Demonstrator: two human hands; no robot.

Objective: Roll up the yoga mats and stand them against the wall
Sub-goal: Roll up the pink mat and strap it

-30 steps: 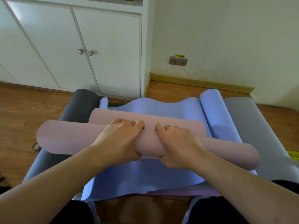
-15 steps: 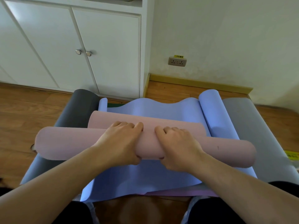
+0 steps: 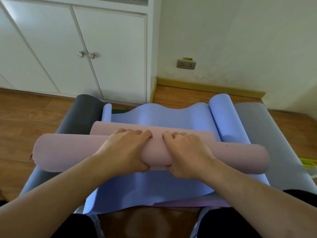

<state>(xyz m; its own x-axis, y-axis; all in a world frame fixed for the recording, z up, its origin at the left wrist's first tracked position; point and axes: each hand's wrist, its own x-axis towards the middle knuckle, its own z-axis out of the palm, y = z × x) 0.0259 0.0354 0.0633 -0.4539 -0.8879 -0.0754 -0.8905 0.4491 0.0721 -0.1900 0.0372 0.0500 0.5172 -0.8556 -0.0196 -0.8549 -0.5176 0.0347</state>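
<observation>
A pink yoga mat (image 3: pixel 68 153) lies rolled into a long tube across the pile, with its last flap (image 3: pixel 109 128) still flat behind the roll. My left hand (image 3: pixel 127 150) and my right hand (image 3: pixel 186 153) grip the middle of the roll side by side, fingers curled over its far side and thumbs under the near side. Under it lies a wavy blue mat (image 3: pixel 164 117) with a curled right edge (image 3: pixel 223 117). A dark grey mat (image 3: pixel 82 115) curls up at the left and a light grey mat (image 3: pixel 267 134) lies at the right.
White cabinet doors (image 3: pixel 109 54) with two knobs stand behind the mats. The cream wall (image 3: pixel 240 40) with a socket (image 3: pixel 186 64) and a yellow skirting board (image 3: pixel 205 86) is at the back right. Wooden floor (image 3: pixel 22 117) surrounds the pile. My knees are at the bottom edge.
The pink roll has turned slightly forward under my hands and tightened; both hands stay in the same grip at its middle.
</observation>
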